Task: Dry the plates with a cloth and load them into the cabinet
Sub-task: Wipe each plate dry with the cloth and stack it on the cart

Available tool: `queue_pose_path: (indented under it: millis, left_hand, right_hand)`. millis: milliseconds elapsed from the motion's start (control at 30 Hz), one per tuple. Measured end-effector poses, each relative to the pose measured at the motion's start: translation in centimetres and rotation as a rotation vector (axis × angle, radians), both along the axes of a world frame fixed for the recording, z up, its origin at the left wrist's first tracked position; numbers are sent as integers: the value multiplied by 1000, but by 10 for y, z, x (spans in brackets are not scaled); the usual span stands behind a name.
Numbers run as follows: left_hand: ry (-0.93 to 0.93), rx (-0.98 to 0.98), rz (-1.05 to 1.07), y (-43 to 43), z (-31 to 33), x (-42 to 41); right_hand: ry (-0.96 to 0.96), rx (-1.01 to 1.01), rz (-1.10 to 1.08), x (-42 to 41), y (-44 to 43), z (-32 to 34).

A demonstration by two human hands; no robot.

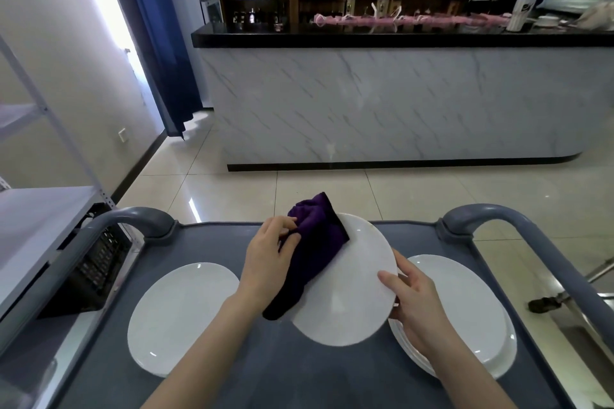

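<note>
Both forearms reach out from the near edge over the grey cart (282, 372), bare to the elbow and angled in toward each other. The right hand (415, 302) holds a white plate (352, 295) by its right rim: the thumb lies across the face turned toward the person, and the other fingers wrap behind the edge, so the grip is a firm pinch on the rim. The plate is lifted and tilted over the middle of the cart top, with its far edge higher than its near edge.

The left hand (269, 252) comes in from the left with the wrist nearly straight. Its fingers are curled round a bunched purple cloth (315, 249), which is pressed against the far left part of the held plate. One end of the cloth sticks up past the plate's far rim, and the other trails down to the near left, below the wrist.

Another single white plate (179, 312) lies flat on the left of the cart. On the right, partly under the right hand, sits a stack of white plates (475, 312). A grey metal shelf unit (43, 209) stands just left of the cart, and a marble-fronted bar counter (398, 103) stands across the tiled floor on the far side.
</note>
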State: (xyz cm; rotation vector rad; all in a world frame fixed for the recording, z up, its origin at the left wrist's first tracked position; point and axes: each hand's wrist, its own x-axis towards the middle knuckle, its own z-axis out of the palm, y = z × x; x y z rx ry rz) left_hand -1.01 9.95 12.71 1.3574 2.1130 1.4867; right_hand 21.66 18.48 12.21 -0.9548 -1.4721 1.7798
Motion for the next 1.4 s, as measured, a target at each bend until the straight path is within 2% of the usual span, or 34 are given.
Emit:
queue_pose_path:
  millis: [100, 300, 400, 533, 667, 967, 1100, 1167, 1300, 1400]
  left_hand:
    - [-29, 34, 5, -1, 15, 5]
    - [49, 115, 288, 3, 36, -9]
    - [89, 114, 337, 2, 34, -18]
    - [73, 67, 206, 1, 27, -13]
    - [34, -17, -35, 2, 23, 4]
    - [-485, -187, -316, -10, 36, -22]
    - [-445, -281, -280, -16, 18, -16]
    - [-497, -285, -245, -22, 5, -12]
    - [-785, -165, -163, -29, -23, 3]
    - [-814, -49, -51, -22, -26, 10]
  right_hand:
    - [-33, 73, 26, 1, -1, 3]
    - [-174, 275, 15, 4, 1, 8]
    - [-210, 330, 6, 7, 4, 11]
    - [-270, 392, 47, 4, 8, 17]
    - [-302, 433, 133, -6, 5, 23]
    - [-206, 361, 233, 2, 4, 23]
    - [-161, 299, 221, 4, 7, 21]
    - [-135, 266, 176, 6, 9, 22]
    - [-60, 226, 4, 5, 12, 22]
    - [-47, 221, -19, 2, 7, 16]
